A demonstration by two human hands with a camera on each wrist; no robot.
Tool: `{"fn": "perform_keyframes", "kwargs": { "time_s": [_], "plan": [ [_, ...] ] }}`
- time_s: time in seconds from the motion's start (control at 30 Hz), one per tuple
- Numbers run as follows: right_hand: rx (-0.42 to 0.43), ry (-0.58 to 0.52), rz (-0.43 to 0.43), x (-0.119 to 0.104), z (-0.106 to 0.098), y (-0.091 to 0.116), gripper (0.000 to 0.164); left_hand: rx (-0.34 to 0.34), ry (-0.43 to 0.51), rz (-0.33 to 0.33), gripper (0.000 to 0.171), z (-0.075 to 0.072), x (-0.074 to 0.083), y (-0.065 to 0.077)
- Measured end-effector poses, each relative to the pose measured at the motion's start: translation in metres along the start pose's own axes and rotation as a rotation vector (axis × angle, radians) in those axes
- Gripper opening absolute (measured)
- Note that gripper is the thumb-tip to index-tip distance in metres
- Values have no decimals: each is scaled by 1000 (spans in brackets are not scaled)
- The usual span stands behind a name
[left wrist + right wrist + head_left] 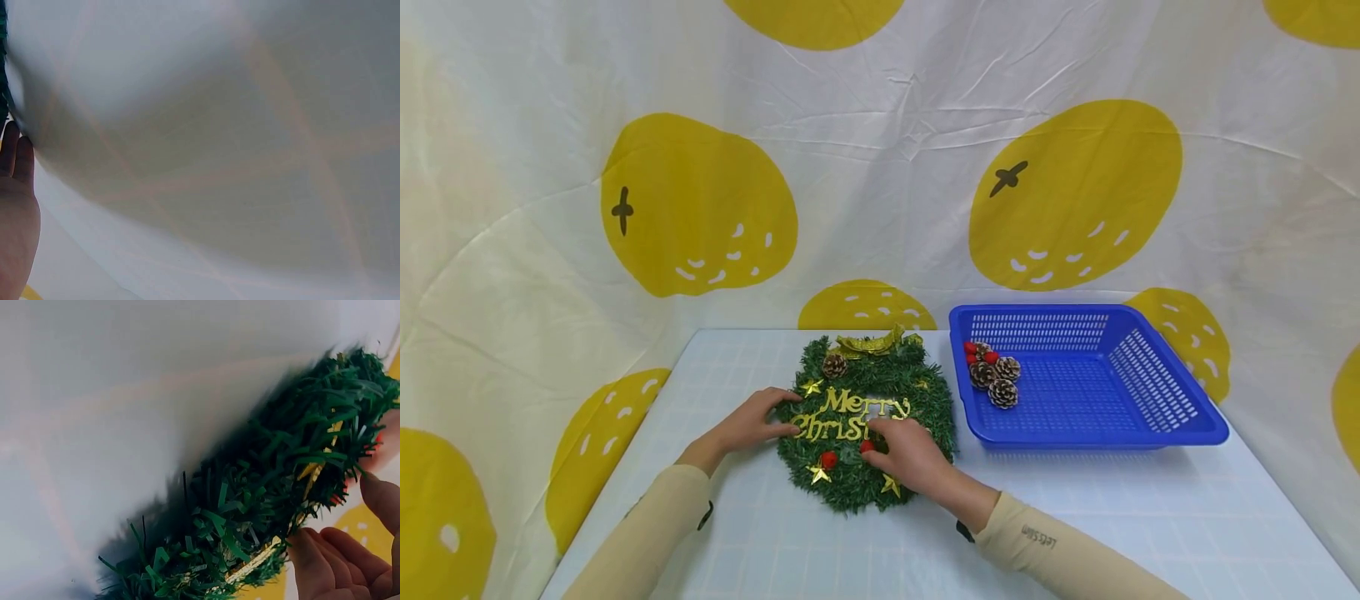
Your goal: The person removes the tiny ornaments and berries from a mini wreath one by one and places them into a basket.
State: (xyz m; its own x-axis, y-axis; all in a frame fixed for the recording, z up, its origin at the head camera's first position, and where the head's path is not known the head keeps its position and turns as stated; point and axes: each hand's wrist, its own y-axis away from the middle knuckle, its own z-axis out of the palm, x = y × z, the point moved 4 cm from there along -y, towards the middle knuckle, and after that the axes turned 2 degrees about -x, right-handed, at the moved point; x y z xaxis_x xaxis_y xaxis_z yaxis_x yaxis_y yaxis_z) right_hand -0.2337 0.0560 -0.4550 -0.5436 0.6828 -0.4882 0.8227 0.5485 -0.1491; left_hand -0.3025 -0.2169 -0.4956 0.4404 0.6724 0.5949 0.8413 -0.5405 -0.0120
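Observation:
A green tinsel wreath point(868, 492) lies on the table with a gold "Merry Christmas" sign point(842, 404) across its middle. My left hand point(752, 425) touches the wreath's left side, its thumb by the sign's first letter. Two straight fingers point(24, 159) show in the left wrist view. Over the right half of the lower word, my right hand point(913, 454) holds the sign with curled fingers. Its thumb is beside a red berry point(868, 447); another red berry point(828, 459) sits further left. Gold stars point(818, 474), a pinecone point(834, 365) and a gold bow point(872, 343) decorate the wreath.
To the right of the wreath stands a blue plastic basket point(1090, 438). Several pinecones point(1003, 392) and red berries point(992, 357) are in its left part. A white curtain point(880, 208) with yellow fruit prints hangs behind the pale checked table point(820, 554).

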Motion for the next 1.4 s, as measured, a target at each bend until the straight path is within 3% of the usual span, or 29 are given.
{"fn": "perform_keyframes", "kwargs": {
  "time_s": [0.43,0.63,0.9,1.17,1.4],
  "plan": [
    [39,169,-60,-5,7,3,35,4,-1,-1,59,2,-4,-1],
    [43,183,-64,-5,9,2,34,5,-3,-10,59,3,-5,0],
    [60,185,-77,-6,10,2,11,7,-3,-1,58,2,-4,-1],
    [75,71,-55,0,8,0,5,10,2,-3,59,2,-4,0],
    [45,-84,18,6,0,-2,20,8,-1,-6,59,2,-4,0]
  ]
}}
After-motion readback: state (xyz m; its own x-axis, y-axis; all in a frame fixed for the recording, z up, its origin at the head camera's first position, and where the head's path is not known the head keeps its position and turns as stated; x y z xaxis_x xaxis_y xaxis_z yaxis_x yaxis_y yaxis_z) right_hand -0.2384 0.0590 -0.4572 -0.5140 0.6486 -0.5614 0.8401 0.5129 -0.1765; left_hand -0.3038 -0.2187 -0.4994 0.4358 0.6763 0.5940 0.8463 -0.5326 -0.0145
